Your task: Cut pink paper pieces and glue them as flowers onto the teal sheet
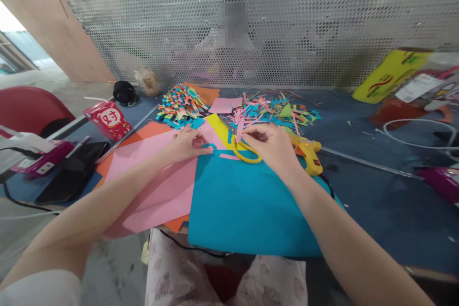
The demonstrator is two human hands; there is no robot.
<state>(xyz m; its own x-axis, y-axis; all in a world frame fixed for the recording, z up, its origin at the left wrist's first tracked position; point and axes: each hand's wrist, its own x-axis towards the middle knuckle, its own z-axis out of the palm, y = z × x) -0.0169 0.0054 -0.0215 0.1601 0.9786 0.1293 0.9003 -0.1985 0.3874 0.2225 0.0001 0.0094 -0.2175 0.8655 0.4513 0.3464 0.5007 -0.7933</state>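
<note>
My left hand (188,146) is closed over the pink sheet (154,177), its fingertips pinching a small curled teal paper strip (211,146). Between thumb and fingers of my right hand (272,143) is a narrow pink paper strip (239,130), held upright. Yellow-handled scissors (247,158) lie just beside the right fingertips, blades pointing away over a yellow paper piece (219,129). Under both hands spreads a large teal sheet (251,210), with a short pink strip (229,157) on it. A yellow glue gun (311,154) rests right of my right hand.
Behind lie a heap of cut paper strips (272,110) and a cluster of colourful rolled pieces (182,103). A red drink carton (109,119), black phone (73,172) and power strip (43,158) stand left. A yellow roll (390,76) leans right, before a perforated metal panel (304,24).
</note>
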